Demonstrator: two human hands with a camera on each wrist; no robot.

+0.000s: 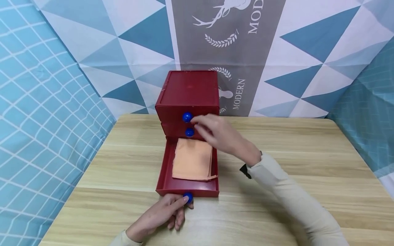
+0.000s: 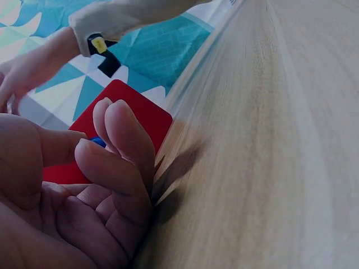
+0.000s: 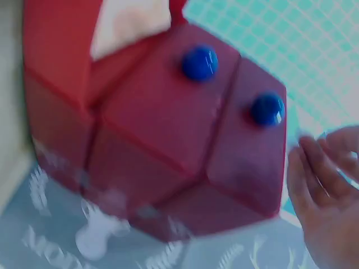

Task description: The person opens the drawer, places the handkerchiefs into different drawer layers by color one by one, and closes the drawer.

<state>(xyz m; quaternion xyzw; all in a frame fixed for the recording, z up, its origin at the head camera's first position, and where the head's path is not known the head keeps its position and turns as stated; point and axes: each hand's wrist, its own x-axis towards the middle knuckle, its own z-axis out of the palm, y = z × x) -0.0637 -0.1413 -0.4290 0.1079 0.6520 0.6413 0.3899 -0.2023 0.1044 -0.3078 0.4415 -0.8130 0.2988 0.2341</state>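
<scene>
A dark red cabinet [image 1: 191,87] stands at the back of the table, with its bottom drawer [image 1: 164,184] pulled out. Inside that drawer lies a folded peach cloth [image 1: 192,159]. My left hand [image 1: 163,212] pinches the bottom drawer's blue knob [image 1: 188,197] between thumb and fingers; in the left wrist view the fingers hide most of the knob [image 2: 98,141]. Blurred, my right hand [image 1: 220,133] hovers before the two upper drawers, close to the top knob [image 1: 187,117] and the middle knob [image 1: 189,132]. In the right wrist view its loosely bent fingers [image 3: 320,174] are apart from both knobs.
A wood-grain table [image 1: 277,184] spreads out on both sides of the cabinet. Patterned cloth [image 1: 147,30] hangs behind it, and a blue gridded cloth [image 1: 40,112] hangs along the left edge. A black strap [image 1: 245,171] shows at my right wrist.
</scene>
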